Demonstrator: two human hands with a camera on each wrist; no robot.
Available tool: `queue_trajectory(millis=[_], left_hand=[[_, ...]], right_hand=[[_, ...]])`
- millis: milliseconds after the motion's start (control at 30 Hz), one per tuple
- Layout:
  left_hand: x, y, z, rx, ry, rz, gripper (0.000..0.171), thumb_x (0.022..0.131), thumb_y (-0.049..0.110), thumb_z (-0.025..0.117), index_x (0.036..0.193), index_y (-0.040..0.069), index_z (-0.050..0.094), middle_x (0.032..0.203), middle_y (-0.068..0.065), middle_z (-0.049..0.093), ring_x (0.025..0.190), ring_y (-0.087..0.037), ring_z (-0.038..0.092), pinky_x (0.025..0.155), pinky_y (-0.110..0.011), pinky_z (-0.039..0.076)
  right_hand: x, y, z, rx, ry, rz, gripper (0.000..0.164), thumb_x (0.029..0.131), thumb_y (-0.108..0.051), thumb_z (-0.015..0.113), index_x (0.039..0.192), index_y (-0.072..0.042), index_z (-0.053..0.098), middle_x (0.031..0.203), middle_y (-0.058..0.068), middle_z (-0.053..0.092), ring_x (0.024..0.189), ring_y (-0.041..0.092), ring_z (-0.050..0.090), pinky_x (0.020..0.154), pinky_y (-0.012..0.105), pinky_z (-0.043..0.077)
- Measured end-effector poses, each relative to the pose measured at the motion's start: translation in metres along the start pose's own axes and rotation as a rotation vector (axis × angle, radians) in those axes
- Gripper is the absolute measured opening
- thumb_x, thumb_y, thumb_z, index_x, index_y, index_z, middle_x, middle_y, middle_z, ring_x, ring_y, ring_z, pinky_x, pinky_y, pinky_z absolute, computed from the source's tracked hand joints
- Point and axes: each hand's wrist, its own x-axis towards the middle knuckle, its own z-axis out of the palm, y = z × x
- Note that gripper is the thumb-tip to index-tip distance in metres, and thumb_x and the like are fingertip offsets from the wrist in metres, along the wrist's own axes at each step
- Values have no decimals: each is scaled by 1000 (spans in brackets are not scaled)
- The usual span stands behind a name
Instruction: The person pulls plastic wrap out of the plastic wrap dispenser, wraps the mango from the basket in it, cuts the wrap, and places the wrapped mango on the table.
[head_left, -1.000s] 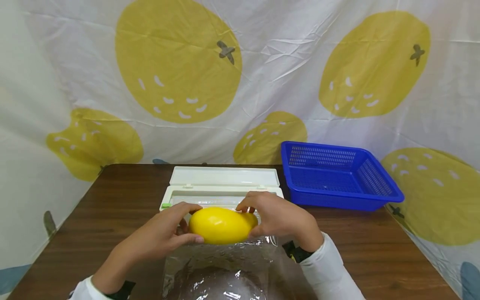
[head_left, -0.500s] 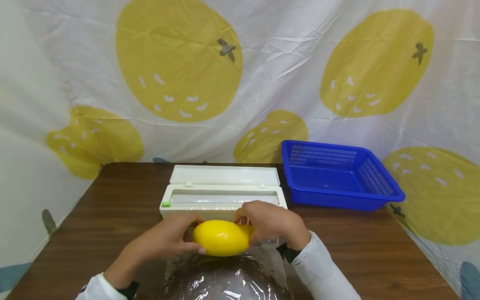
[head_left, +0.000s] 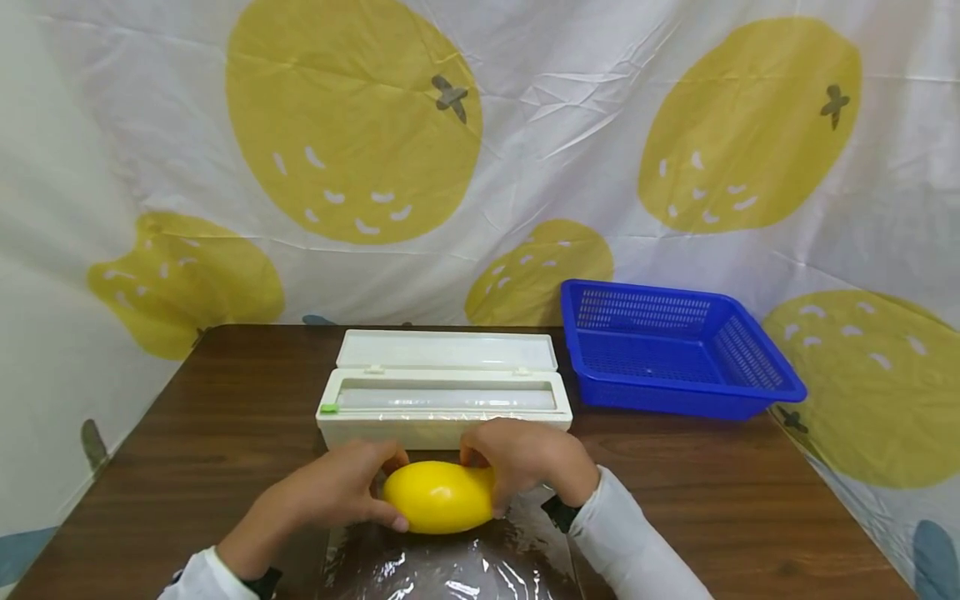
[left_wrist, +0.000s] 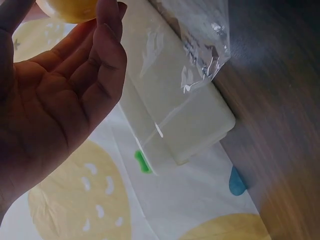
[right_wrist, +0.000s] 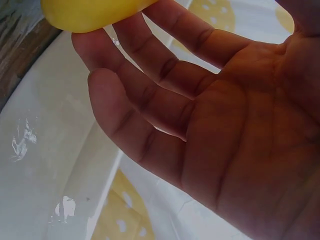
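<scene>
Two bare hands hold a glossy yellow, lemon-shaped object (head_left: 438, 498) between them: the left hand (head_left: 348, 483) grips its rounded end between thumb and curved fingers, and the right hand (head_left: 521, 458) pinches the narrower end in the same way. Over the last second both hands and the object have come down and nearer the person. The object now sits over the far part of a sheet of clear, shiny plastic film (head_left: 450, 575), which is spread on the dark brown wood-grain counter (head_left: 225, 417); whether it fully rests on the film I cannot tell.

That shift uncovers most of the front of the long white plastic box (head_left: 420, 435), earlier largely hidden behind the hands. Its lid (head_left: 446, 350) is folded back and a pale roll (head_left: 450, 399) lies inside. For the work in hand, the lowering seems to bring object and film together, with both ends of the object still held. The blue perforated plastic basket (head_left: 682, 406) stays beside the box, to the right.
</scene>
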Motion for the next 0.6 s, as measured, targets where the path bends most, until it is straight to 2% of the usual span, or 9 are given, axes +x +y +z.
queue_trajectory(millis=[133,333,600], left_hand=[[0,0,4,12,-8,-4,62,69,48,84,111,8,63,101,-7,71,66,-6,58,63,-32,54],[0,0,7,24,-11,20,61,70,47,84,112,9,63,98,-3,71,74,-12,60,68,-35,54],[1,3,8,30,-15,-4,62,70,49,84,115,11,63,101,-1,70,80,-15,59,73,-39,52]], right_hand=[[2,-2,4,-17,-19,25,60,48,-11,95,102,-15,68,87,-8,66,77,6,56,74,25,53],[6,-2,8,-92,-31,17,61,46,-16,97,99,-18,66,82,-10,62,73,6,55,68,23,51],[8,-3,11,-114,-51,39,66,44,-18,99,100,-19,64,84,-10,61,74,6,54,69,23,52]])
